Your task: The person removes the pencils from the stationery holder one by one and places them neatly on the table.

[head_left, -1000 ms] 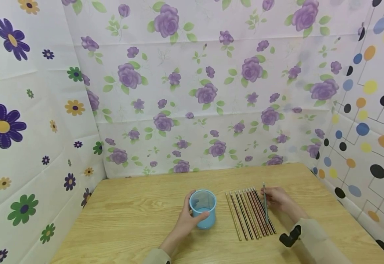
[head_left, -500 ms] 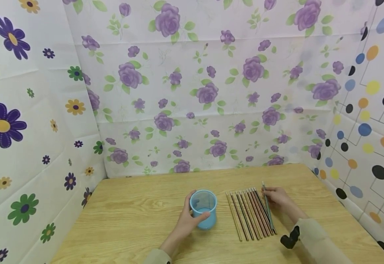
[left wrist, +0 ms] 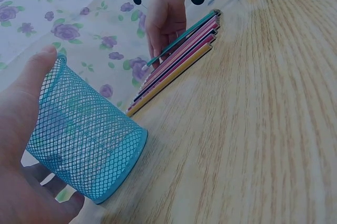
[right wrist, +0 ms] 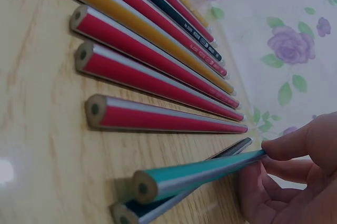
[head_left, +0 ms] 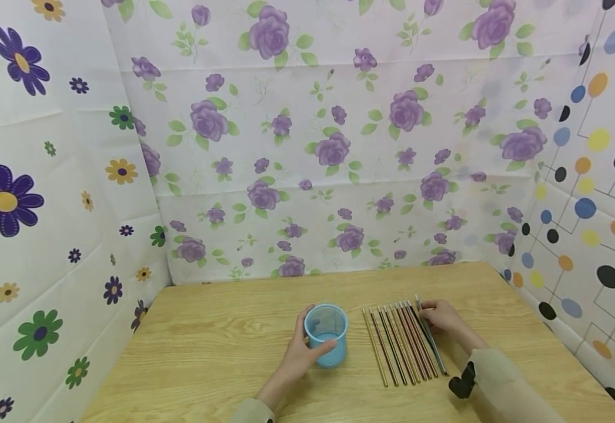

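Observation:
My left hand (head_left: 298, 357) grips a light-blue mesh pencil cup (left wrist: 87, 134) from its left side, thumb near the rim. The cup stands upright on the table with nothing inside it. My right hand (head_left: 444, 318) pinches a teal pencil (right wrist: 202, 171) near its eraser end, at the right end of a row of pencils (head_left: 400, 343). In the right wrist view, the teal pencil crosses over a dark pencil (right wrist: 163, 209), its blunt end close over that one's. Red pencils (right wrist: 163, 113), a yellow pencil (right wrist: 147, 21) and others lie side by side, unsharpened.
The wood-grain table (head_left: 207, 341) reaches back to a flowered cloth wall (head_left: 307, 223). A spotted cloth (head_left: 593, 264) closes the right side and a daisy-print cloth (head_left: 85, 247) the left. A black strap piece (head_left: 463, 382) hangs at my right cuff.
The teal pencil's near end has swung right and come down beside the row's right end. My right hand has shifted slightly with it. The left hand and cup have stayed put.

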{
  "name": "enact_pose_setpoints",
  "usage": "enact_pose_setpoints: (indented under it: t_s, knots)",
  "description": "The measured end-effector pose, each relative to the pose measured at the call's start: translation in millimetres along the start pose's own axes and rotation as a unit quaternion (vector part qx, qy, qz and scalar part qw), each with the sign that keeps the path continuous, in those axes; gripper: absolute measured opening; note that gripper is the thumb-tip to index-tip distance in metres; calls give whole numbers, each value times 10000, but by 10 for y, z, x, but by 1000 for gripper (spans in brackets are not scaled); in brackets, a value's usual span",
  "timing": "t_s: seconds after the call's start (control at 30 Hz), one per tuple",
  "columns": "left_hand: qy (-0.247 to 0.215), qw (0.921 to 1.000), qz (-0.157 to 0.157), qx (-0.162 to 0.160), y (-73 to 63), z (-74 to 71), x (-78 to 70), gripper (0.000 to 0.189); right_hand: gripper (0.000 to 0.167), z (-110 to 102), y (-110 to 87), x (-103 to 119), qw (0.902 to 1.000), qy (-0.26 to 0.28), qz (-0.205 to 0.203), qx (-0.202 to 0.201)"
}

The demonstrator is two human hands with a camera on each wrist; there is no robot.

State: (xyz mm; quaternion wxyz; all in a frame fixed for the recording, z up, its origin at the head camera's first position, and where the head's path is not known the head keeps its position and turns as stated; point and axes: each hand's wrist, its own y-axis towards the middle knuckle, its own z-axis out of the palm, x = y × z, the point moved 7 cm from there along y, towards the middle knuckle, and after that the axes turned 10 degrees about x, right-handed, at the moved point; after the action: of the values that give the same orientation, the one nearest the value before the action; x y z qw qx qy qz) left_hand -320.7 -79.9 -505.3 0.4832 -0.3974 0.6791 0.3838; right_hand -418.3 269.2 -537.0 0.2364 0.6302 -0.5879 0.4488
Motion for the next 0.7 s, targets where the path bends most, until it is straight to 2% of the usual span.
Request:
enact_pose_setpoints:
  t_s: [0.43, 0.7]
  knots:
    - [-3, 10000, 6, -6, -2, 4, -2, 87, 41, -12, -19, 64, 9991, -402, -49, -110]
    - [-26, 10000, -10, 2, 0, 2, 0, 88, 42, -33, -42, 93, 9998, -202, -31, 37]
